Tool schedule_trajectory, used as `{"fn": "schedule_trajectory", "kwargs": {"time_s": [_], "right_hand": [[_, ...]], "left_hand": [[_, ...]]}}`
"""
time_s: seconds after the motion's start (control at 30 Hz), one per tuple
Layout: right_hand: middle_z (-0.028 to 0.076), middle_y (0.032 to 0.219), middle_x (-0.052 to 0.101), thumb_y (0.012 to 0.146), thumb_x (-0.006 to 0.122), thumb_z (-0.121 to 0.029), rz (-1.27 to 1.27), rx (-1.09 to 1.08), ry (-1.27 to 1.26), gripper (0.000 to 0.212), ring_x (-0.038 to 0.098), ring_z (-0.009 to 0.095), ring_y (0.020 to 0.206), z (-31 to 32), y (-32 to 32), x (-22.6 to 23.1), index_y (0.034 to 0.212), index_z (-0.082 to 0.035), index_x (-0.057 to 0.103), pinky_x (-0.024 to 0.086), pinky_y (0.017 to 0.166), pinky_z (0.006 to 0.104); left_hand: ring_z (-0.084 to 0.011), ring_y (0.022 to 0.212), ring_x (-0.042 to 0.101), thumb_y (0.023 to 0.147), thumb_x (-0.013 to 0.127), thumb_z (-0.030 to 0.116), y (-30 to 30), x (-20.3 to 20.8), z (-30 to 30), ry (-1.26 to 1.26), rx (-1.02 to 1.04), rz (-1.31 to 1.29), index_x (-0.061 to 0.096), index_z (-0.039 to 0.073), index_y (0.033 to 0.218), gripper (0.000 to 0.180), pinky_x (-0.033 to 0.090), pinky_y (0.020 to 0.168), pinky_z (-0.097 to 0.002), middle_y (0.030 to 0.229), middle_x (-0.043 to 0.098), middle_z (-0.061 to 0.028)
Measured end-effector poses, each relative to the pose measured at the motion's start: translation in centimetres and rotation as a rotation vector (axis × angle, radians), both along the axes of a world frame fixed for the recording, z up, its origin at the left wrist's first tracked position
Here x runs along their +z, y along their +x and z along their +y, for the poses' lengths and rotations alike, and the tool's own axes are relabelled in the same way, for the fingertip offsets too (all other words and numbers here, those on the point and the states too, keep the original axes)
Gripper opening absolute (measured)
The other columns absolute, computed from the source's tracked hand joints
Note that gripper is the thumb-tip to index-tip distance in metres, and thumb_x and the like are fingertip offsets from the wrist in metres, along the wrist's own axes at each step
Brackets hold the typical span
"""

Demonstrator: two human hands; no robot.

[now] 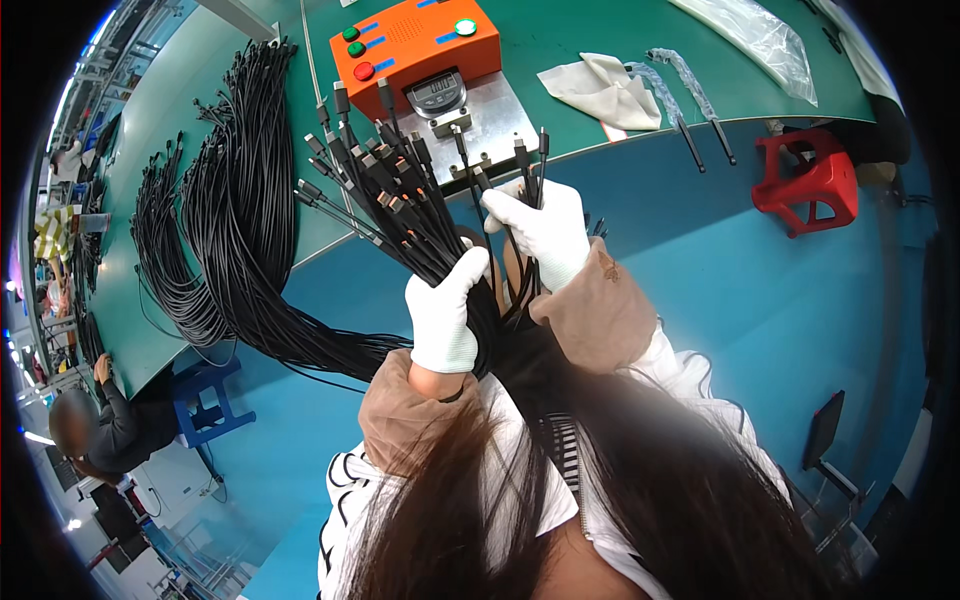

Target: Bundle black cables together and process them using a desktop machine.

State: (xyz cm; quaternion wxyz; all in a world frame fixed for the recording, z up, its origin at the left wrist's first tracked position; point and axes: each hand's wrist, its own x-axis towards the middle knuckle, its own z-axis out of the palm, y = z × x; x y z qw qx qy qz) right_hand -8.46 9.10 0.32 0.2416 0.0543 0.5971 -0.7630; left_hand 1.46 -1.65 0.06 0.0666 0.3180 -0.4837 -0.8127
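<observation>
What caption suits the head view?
White-gloved left hand and right hand hold thin black cables near an orange button box.

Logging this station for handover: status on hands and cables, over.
Left hand, gloved, closed around black cable bunch. Right hand, gloved, holding a few separate cables. Orange box beyond the hands, not plainly blocking them.

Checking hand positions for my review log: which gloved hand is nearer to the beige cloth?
Right. In the picture, the right hand is below and left of the beige cloth; the left hand is lower and farther left, around the black cables.
</observation>
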Motion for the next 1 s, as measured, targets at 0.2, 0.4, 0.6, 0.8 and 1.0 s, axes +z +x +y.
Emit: {"fn": "schedule_trajectory", "kwargs": {"time_s": [0.2, 0.4, 0.6, 0.8, 1.0], "right_hand": [[0.003, 0.067, 0.066, 0.084, 0.070, -0.014, -0.034, 0.041, 0.004, 0.013, 0.046, 0.003, 0.048, -0.3, -0.2, 0.2, 0.085, -0.002, 0.066, 0.034, 0.043, 0.0196], [0.002, 0.069, 0.064, 0.086, 0.068, -0.017, -0.087, 0.058, -0.090, 0.015, 0.039, 0.001, 0.044, -0.6, -0.4, 0.2, 0.087, -0.002, 0.065, 0.028, 0.040, 0.0186], [0.002, 0.070, 0.063, 0.088, 0.066, -0.018, -0.110, 0.056, -0.101, 0.018, 0.039, 0.001, 0.044, -0.7, -0.3, 0.2, 0.090, -0.001, 0.064, 0.028, 0.041, 0.0184], [0.003, 0.071, 0.063, 0.087, 0.066, -0.018, -0.118, 0.062, -0.084, 0.020, 0.039, 0.002, 0.044, -0.5, -0.4, 0.4, 0.093, 0.001, 0.065, 0.029, 0.041, 0.0185], [0.002, 0.069, 0.062, 0.087, 0.067, -0.019, -0.109, 0.067, -0.071, 0.019, 0.038, 0.002, 0.045, -0.7, -0.5, -0.1, 0.092, -0.001, 0.065, 0.029, 0.041, 0.0188]], "left_hand": [[-0.0140, 0.076, 0.060, 0.082, 0.070, 0.009, -0.1, 0.4, 0.0, 0.027, 0.062, 0.018, 0.059, 0.000, 0.100, 0.023, 0.048, 0.071, -0.0264, 0.085, 0.063, -0.0048], [-0.0107, 0.078, 0.060, 0.079, 0.071, 0.001, -0.6, 0.5, 0.0, 0.057, 0.101, 0.006, 0.064, 0.002, 0.102, 0.024, 0.048, 0.070, -0.0243, 0.091, 0.065, -0.0018], [-0.0144, 0.084, 0.064, 0.081, 0.068, 0.001, -0.5, 0.8, -0.3, 0.103, -0.008, 0.034, 0.064, -0.002, 0.104, 0.023, 0.050, 0.076, -0.0266, 0.094, 0.068, -0.0069], [-0.0156, 0.083, 0.064, 0.082, 0.068, 0.003, -0.4, 1.1, -0.2, 0.117, 0.016, 0.035, 0.065, -0.002, 0.098, 0.018, 0.050, 0.077, -0.0263, 0.088, 0.068, -0.0076], [-0.0140, 0.077, 0.062, 0.081, 0.069, 0.005, -0.1, 0.9, -0.5, 0.099, -0.017, 0.034, 0.064, 0.000, 0.091, 0.012, 0.048, 0.072, -0.0256, 0.083, 0.067, -0.0059]]}}
